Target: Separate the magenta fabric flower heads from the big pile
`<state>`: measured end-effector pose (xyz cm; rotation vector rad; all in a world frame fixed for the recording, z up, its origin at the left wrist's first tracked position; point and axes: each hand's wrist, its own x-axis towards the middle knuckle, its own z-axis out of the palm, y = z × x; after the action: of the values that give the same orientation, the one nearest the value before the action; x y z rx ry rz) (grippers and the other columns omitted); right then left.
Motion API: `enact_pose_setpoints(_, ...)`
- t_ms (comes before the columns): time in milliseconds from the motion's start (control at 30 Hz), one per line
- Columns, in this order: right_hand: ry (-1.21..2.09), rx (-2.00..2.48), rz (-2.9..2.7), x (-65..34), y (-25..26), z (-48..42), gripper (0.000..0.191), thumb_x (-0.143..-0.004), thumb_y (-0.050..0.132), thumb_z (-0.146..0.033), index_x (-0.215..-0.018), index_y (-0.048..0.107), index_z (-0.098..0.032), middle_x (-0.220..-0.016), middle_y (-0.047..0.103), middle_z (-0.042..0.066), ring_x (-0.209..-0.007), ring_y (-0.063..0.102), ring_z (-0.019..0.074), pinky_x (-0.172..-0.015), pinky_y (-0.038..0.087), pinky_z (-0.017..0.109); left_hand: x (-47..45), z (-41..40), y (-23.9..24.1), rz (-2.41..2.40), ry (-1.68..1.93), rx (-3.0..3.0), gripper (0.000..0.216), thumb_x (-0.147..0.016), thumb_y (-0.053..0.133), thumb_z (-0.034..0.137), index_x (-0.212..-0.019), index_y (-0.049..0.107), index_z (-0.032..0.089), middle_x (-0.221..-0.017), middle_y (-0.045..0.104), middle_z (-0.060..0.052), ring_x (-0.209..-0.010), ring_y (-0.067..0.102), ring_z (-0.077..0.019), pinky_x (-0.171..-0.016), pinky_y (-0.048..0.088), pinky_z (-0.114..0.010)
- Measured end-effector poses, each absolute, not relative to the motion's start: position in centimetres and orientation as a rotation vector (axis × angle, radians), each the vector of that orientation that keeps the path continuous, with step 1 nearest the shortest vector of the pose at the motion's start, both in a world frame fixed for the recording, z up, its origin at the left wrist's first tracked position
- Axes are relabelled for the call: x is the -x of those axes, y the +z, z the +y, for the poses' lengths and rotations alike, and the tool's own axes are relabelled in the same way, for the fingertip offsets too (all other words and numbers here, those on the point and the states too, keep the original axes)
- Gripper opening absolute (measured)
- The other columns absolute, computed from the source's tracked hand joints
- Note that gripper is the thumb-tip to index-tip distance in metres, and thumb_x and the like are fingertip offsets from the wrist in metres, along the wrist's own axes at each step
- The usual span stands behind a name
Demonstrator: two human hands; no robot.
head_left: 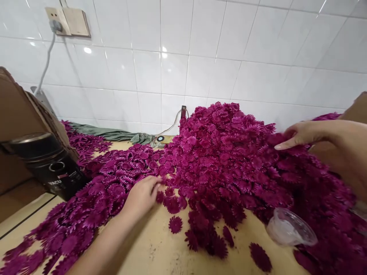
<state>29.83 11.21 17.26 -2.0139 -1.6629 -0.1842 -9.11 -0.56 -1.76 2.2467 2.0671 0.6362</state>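
Holds the left hand (144, 195) mid-scene, between the low spread of magenta flower-shaped cutouts (109, 191) on the left and the tall heap (220, 152) of more on the right. Curls the left fingers inward with the tips partly out of sight; cannot tell whether pinching a cutout or only touching, though close beside a few small ones. Reaches with the right hand (298, 135) to the heap's upper right flank, one digit extended, the rest largely hidden; cannot tell whether loose or closed on anything there. Scatters a few single cutouts over the bare tan tabletop (163, 244) in front, and crops others at the bottom edge.

Includes a clear plastic cup (282, 229), tilted at the heap's lower right, with whitish contents too hazy to make out. Shows a black flask (54, 168) leaning at left, lettering only partly readable, beside brown cardboard (17, 110) cut off by the frame. Half hides another cardboard piece (357, 110) behind the right arm. Runs a crumpled green cloth (114, 133) along the white tiled wall (160, 68), partly covered by cutouts.
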Motion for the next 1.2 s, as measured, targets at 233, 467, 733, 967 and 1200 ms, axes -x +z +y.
enact_pose_setpoints(233, -0.618, 2.012, -2.23, -25.0, 10.2, 2.1, 0.028, -0.061, 0.069, -0.037, -0.066, 0.063, -0.011, -0.068, 0.061, 0.009, -0.06, 0.057, 0.0163, -0.058, 0.038, 0.032, 6.5, 6.4, -2.0, 2.107, 0.342, -2.411, 0.035, -0.078, 0.039, 0.01, -0.099, 0.064, 0.022, -0.104, 0.063, -0.006, -0.097, 0.056, -0.02, -0.083, 0.042, -0.03)
enact_pose_setpoints(467, -0.276, 1.457, -2.471, -24.2, 1.6, -3.4, 0.009, -0.07, 0.061, -0.022, -0.062, 0.056, -0.021, -0.065, 0.055, 0.002, -0.062, 0.054, 0.0182, -0.055, 0.044, 0.031, 6.7, 8.9, -3.4, 2.24, 0.232, -2.411, 0.033, -0.076, 0.036, 0.008, -0.094, 0.063, 0.016, -0.095, 0.062, -0.013, -0.089, 0.059, -0.0233, -0.075, 0.041, -0.034)
enact_pose_setpoints(733, 0.083, 1.269, -2.509, -20.2, -1.2, -4.7, 0.015, -0.069, 0.059, -0.011, -0.081, 0.059, -0.02, -0.085, 0.057, 0.006, -0.078, 0.054, 0.0193, -0.066, 0.047, 0.032, 6.9, 8.8, -3.1, 2.286, 0.21, -2.421, 0.029, -0.08, 0.042, 0.03, -0.098, 0.061, 0.02, -0.098, 0.059, -0.012, -0.098, 0.053, -0.0244, -0.077, 0.04, -0.034)
enact_pose_setpoints(967, 0.227, 1.215, -2.487, -19.0, -2.6, -4.4, 0.021, -0.068, 0.06, -0.011, -0.089, 0.059, -0.018, -0.092, 0.057, 0.008, -0.084, 0.052, 0.0207, -0.071, 0.047, 0.035, 6.4, 8.9, -3.7, 2.228, 0.267, -2.405, 0.028, -0.077, 0.05, 0.035, -0.096, 0.063, 0.018, -0.104, 0.057, -0.013, -0.099, 0.051, -0.0257, -0.082, 0.039, -0.036)
enact_pose_setpoints(1200, 0.2, 1.18, -2.34, -19.6, -2.2, -3.3, 0.015, -0.075, 0.051, -0.016, -0.086, 0.06, -0.018, -0.088, 0.059, 0.008, -0.083, 0.054, 0.0199, -0.071, 0.048, 0.035, 7.8, 8.6, -1.2, 2.241, 0.631, -2.193, 0.03, -0.079, 0.048, 0.034, -0.1, 0.06, 0.017, -0.111, 0.056, -0.014, -0.107, 0.047, -0.0293, -0.09, 0.034, -0.041)
